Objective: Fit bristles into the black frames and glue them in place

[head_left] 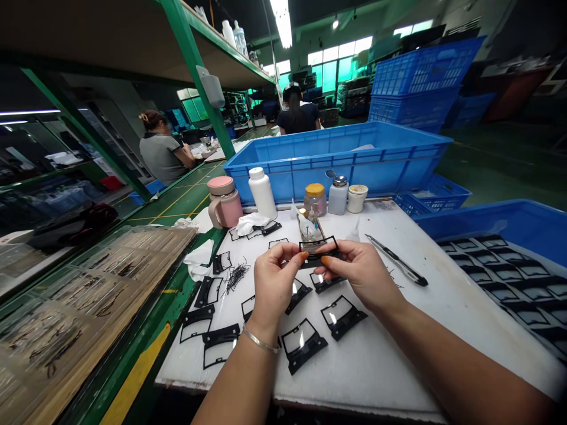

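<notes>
Both my hands hold one small black plastic frame part (317, 248) above the white work mat (381, 348). My left hand (275, 280) pinches its left end with thumb and fingers closed. My right hand (357, 271) pinches its right end the same way. Several more black frame parts (303, 344) lie on the mat below and to the left of my hands. A pile of thin black metal pins (236, 275) lies left of my left hand.
A black craft knife (397, 260) lies to the right. A pink mug (224, 202), white bottle (262, 192) and small jars (315, 199) stand behind. Blue crates (341, 159) are at the back; a blue tray (509, 260) of parts at right. Clear blister trays (88, 289) at left. Other people work farther back.
</notes>
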Available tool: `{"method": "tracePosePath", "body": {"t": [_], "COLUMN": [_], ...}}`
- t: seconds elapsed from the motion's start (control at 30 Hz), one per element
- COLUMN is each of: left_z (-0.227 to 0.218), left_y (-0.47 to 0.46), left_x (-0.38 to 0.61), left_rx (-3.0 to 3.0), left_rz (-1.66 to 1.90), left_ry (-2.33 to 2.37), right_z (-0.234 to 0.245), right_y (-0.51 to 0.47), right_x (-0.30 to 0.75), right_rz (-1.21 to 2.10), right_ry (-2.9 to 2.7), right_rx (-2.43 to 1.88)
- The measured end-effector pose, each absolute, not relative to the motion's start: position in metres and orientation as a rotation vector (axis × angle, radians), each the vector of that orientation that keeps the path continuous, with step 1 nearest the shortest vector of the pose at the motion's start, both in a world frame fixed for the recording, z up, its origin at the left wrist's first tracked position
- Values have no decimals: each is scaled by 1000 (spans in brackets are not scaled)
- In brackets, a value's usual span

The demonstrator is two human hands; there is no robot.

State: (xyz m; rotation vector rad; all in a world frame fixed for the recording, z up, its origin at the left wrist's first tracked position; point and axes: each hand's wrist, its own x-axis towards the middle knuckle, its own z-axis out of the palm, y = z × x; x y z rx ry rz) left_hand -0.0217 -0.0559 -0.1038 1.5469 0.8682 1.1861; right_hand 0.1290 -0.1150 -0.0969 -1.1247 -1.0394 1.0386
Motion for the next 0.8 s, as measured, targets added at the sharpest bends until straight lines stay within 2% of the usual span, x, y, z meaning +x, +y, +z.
{"method": "tracePosePath", "body": {"t": [0.33, 0.8], "left_z": [-101, -93], "left_y": [-52, -54], "left_x": [-25, -28], "left_rx": [1295, 1105], "left_rz": [1138, 980], "left_ry": [790, 718], "right_z": [-97, -97], "right_y": [-110, -111], "right_x": [139, 144], "right_rz": [1254, 1228], "right_ry": [-994, -996], "right_rx": [-1052, -1101]}}
